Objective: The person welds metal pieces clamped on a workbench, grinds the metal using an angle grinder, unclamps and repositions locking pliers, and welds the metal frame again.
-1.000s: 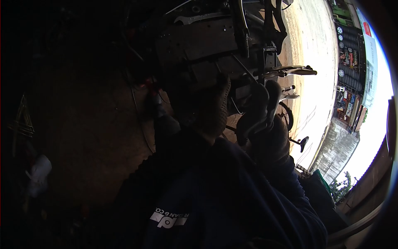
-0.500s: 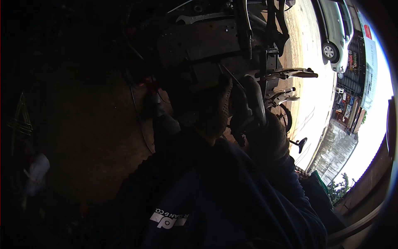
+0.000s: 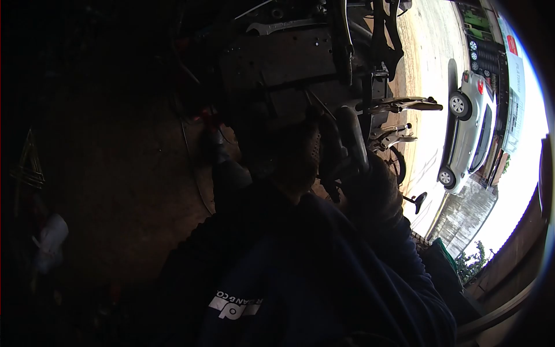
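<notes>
My left hand, in a dark glove with a dotted texture, is bunched beside a dark metal assembly; what it grips is lost in shadow. A thin metal rod slants just above that glove. My right hand is at the lower end of a grey, curved tube-like part, close to the left hand; its fingers are too dark to make out. Beyond both hands lies a dark metal plate with small holes, and an open-ended wrench rests along its far edge.
Metal arms jut out at the right, near a small wheel. A cable runs over the brown floor at left. A white cloth-like item is at far left. Outside is a silver car.
The silver car outside has travelled down the picture and now shows its full side. My hands and the metal parts are almost where they were; the hand area looks darker.
</notes>
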`<act>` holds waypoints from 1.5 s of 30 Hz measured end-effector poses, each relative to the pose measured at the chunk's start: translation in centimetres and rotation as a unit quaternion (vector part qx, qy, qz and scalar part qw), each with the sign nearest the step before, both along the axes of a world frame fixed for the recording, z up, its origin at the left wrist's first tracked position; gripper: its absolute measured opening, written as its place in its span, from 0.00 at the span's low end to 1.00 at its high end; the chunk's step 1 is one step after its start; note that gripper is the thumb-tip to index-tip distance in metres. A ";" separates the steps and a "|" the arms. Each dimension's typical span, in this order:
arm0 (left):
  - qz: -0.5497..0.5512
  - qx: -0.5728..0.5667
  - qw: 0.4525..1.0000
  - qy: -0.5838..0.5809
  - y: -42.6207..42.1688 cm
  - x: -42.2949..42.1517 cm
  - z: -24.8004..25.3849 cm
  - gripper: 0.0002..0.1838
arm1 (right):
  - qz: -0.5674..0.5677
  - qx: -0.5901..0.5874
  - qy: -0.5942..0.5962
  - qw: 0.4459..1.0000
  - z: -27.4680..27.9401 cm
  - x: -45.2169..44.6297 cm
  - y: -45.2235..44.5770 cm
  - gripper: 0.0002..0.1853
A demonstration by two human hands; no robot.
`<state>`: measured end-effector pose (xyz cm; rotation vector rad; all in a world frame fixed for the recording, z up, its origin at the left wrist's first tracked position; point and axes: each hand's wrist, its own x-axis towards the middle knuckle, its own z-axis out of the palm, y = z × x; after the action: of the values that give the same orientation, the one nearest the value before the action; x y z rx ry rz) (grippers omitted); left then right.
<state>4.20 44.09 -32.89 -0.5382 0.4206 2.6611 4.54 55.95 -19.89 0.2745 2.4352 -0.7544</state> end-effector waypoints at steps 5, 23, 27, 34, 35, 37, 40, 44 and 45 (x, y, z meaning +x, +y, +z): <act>-0.026 -0.166 0.982 0.085 -0.1 0.0 0.4 0.15 | 0.009 0.036 -0.012 0.999 0.1 -0.4 -0.2 0.32; -0.020 0.034 0.998 0.051 -1.4 -0.1 -1.0 0.19 | 0.169 -0.036 0.134 0.976 -2.9 -2.0 1.0 0.27; -0.045 -0.078 0.996 0.010 -1.3 -0.9 -0.7 0.18 | 0.073 -0.056 0.090 0.992 -2.0 -1.4 0.5 0.23; -0.056 -0.099 0.993 -0.005 -1.3 -1.4 1.2 0.24 | -0.003 -0.030 0.026 0.999 0.5 -0.1 -0.7 0.19; -0.059 -0.100 0.993 -0.006 -1.7 -1.4 1.8 0.25 | -0.003 -0.030 0.026 0.999 0.3 0.1 -0.5 0.19; -0.089 -0.139 0.986 -0.004 -1.7 -0.7 1.4 0.20 | 0.006 -0.025 0.060 0.998 -0.3 0.5 -0.2 0.19; -0.126 -0.186 0.974 -0.002 -1.1 0.6 0.0 0.13 | 0.043 0.033 0.060 0.997 0.4 0.3 -0.8 0.19; -0.086 -0.156 0.984 0.002 0.0 1.3 -1.6 0.10 | 0.027 -0.020 0.064 0.997 -0.1 0.9 0.0 0.19; -0.098 -0.150 0.984 0.008 -0.8 0.5 -0.1 0.09 | 0.032 -0.038 0.075 0.996 -0.1 1.0 0.1 0.20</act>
<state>4.75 43.32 -32.98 -0.5320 0.8437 2.4266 5.55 56.09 -19.96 0.1139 2.5348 -0.8658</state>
